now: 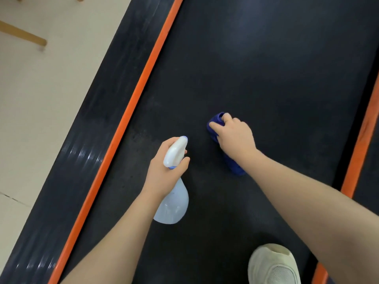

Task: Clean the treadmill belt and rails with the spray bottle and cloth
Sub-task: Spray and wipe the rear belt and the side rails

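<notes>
Pale shoe (273,265) on belt (266,68), lower right. Left hand (164,171) curled round neck of spray bottle (173,203); white head projects above fingers, translucent body hangs below palm, over belt near left orange strip (131,103). Right hand (235,136) grips bunched blue cloth (215,124), pressing it on belt; cloth shows beyond fingertips and under wrist. Left rail (82,130) beside strip; pale floor (30,89) beyond.

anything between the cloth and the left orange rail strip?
Partly: the left hand holding the spray bottle hangs over the belt between the blue cloth and the left orange strip.
</notes>
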The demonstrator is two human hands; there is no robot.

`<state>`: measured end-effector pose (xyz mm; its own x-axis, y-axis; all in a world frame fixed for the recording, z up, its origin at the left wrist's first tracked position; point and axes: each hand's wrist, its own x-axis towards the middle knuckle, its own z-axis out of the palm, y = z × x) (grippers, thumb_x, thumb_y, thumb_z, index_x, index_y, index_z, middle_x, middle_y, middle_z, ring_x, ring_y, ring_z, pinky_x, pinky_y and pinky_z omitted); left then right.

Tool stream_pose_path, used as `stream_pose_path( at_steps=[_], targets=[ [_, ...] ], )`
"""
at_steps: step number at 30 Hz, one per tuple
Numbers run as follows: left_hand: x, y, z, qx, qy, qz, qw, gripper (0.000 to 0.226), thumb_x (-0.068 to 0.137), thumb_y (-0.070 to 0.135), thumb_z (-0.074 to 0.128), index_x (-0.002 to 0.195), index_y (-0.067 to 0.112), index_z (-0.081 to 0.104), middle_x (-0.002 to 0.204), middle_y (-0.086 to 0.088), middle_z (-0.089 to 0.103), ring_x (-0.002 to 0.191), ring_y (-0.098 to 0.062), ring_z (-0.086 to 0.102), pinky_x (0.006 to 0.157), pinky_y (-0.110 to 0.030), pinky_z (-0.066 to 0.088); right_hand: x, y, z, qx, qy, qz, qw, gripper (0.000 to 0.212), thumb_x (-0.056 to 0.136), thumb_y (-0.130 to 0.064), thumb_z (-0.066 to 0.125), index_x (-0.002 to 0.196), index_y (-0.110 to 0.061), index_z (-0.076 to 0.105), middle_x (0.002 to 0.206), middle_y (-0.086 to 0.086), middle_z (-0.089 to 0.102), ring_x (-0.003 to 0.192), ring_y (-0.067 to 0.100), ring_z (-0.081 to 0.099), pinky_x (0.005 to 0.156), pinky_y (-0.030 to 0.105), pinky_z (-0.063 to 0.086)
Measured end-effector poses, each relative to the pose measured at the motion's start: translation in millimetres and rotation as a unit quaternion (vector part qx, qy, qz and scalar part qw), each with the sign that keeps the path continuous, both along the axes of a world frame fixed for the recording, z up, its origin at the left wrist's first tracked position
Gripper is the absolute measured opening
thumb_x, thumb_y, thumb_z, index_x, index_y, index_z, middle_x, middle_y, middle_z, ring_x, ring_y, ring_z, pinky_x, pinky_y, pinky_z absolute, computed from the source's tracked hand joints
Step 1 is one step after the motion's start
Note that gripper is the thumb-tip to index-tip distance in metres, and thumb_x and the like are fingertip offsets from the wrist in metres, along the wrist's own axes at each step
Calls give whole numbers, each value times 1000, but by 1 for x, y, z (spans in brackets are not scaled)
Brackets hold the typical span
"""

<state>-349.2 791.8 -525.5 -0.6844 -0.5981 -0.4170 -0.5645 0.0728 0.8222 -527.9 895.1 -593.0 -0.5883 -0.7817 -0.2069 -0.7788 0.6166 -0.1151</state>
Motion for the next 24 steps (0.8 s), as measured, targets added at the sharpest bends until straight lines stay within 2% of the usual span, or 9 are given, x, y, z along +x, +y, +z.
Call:
stream_pose_path(
  at_steps=[4, 5, 7, 9, 13, 16, 18, 22, 24],
  targets=[
    [-3, 2, 8, 3, 3, 7, 1000, 40, 84, 13, 64, 121, 26, 55, 104, 14, 62, 96, 3, 58, 74, -5, 44, 55, 41, 10, 54, -119, 207, 970, 49, 94, -23, 48, 142, -29, 35, 132, 13, 41, 102, 31, 49, 82, 38, 39],
    [-3, 3, 8, 0, -2, 14, 1000, 39, 84, 14, 64, 120, 25, 56, 102, 16, 61, 96, 5, 57, 73, -4, 43, 58, 46, 11, 70, -122, 265, 954, 53, 94, -23, 51, 143, -30, 33, 133, 12, 41, 102, 28, 49, 81, 37, 39],
    [-5, 6, 9, -4, -10, 16, 1000, 37, 85, 14, 63, 119, 25, 56, 103, 18, 60, 95, 8, 56, 71, -2, 42, 52, 48, 4, 59, -61, 330, 940, 56, 84, -22, 66, 135, -34, 46, 123, 10, 53, 90, 24, 55, 71, 33, 42],
    [-7, 10, 8, -4, -11, 3, 1000, 37, 85, 15, 63, 118, 29, 56, 105, 18, 61, 96, 8, 56, 73, -4, 42, 44, 45, 3, 49, -6, 261, 964, 53, 73, -24, 75, 122, -36, 59, 108, 8, 61, 77, 23, 57, 62, 31, 42],
    [-7, 22, 11, 8, -8, -61, 998, 43, 83, 14, 65, 117, 38, 56, 115, 20, 61, 106, -1, 59, 85, -12, 45, 36, 54, 9, 79, 1, 52, 995, 51, 93, -19, 46, 140, -35, 34, 132, 9, 42, 99, 27, 48, 77, 34, 33],
    [-5, 29, 15, 13, -4, -75, 997, 44, 83, 14, 67, 118, 38, 57, 115, 23, 60, 106, 2, 58, 81, -2, 42, 49, 77, 15, 72, -31, 64, 995, 50, 96, -20, 40, 142, -34, 28, 134, 9, 38, 102, 27, 47, 78, 34, 33],
    [-7, 30, 16, 4, -8, -77, 997, 41, 84, 17, 67, 119, 38, 57, 114, 25, 59, 106, 5, 56, 79, 1, 40, 44, 90, 13, 51, -39, 53, 997, 46, 96, -22, 40, 140, -35, 35, 129, 10, 42, 100, 30, 49, 76, 36, 34],
    [-11, 32, 17, 18, -13, -73, 997, 37, 87, 21, 65, 119, 37, 58, 111, 30, 57, 103, 11, 54, 80, 3, 39, -9, 98, 12, 71, 30, -163, 984, 37, 92, -20, 48, 127, -32, 49, 122, 12, 46, 95, 34, 51, 69, 37, 32],
    [-12, 36, 18, 26, -16, -78, 996, 36, 87, 20, 65, 117, 39, 57, 107, 35, 54, 96, 20, 52, 77, 5, 37, 0, 106, 9, 59, 31, -147, 987, 39, 84, -20, 62, 122, -30, 56, 115, 14, 53, 84, 34, 55, 64, 35, 36]
  ],
)
